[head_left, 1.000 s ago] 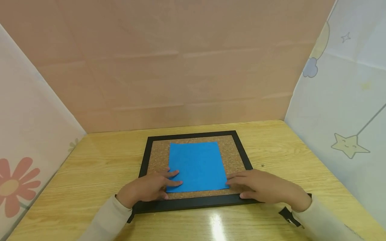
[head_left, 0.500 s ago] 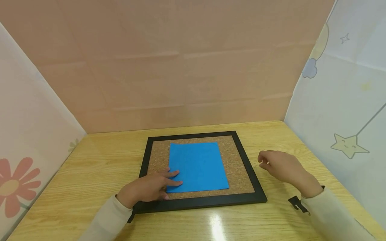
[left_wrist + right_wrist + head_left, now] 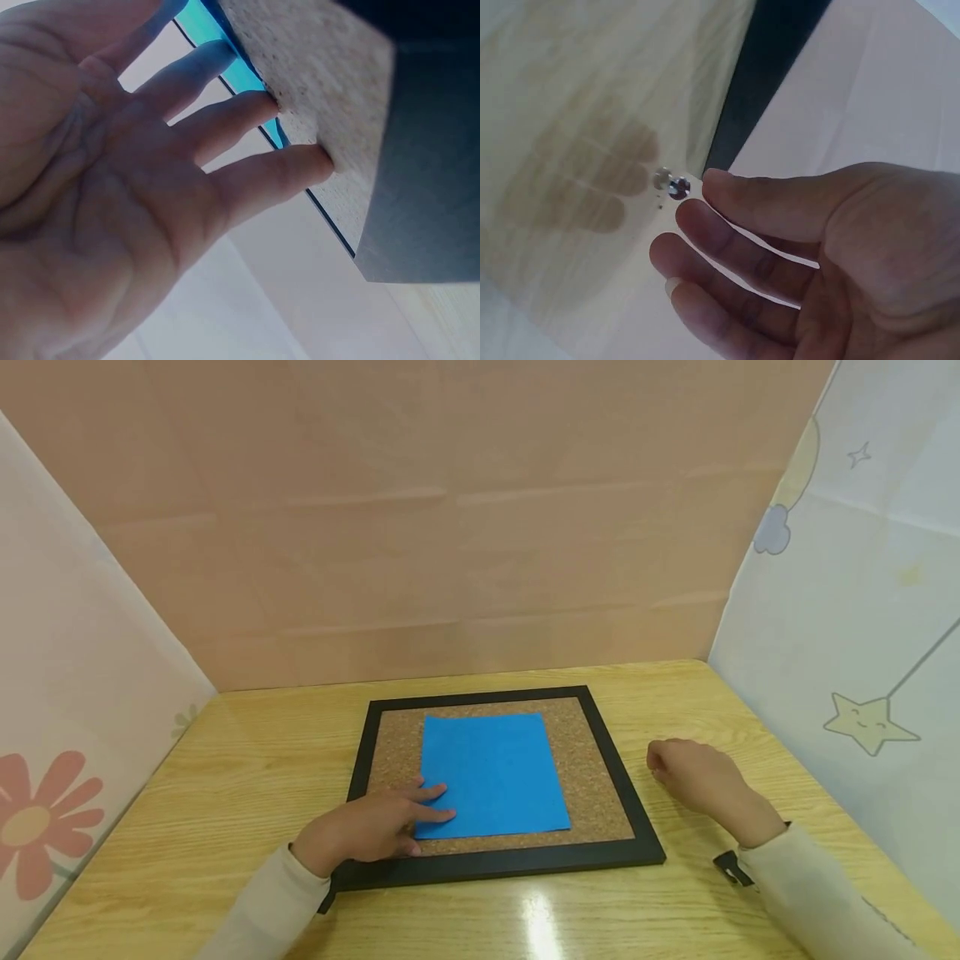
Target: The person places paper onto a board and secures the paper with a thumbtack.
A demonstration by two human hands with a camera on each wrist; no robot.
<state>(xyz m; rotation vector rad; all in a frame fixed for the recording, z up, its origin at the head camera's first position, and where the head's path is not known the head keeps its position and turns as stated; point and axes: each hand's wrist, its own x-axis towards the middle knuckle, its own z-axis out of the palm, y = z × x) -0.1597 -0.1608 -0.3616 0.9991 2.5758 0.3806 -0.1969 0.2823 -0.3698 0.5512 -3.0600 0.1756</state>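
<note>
Right hand (image 3: 693,772) lowered beside pin (image 3: 679,187), fingers loose; left hand (image 3: 371,827) flat, pressing blue paper (image 3: 491,772).

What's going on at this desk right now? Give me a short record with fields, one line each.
Setting: wooden table with cloth screens on three sides
Board: black-framed cork board lying flat on the table
Paper: blue paper lying flat on the cork
Left hand: fingers straight, pressing the paper's near left corner and the cork
Right hand: above the table to the right of the board, fingers loosely curled, holding nothing
Small item: a shiny pin on the table just off the right hand's fingertips
</note>
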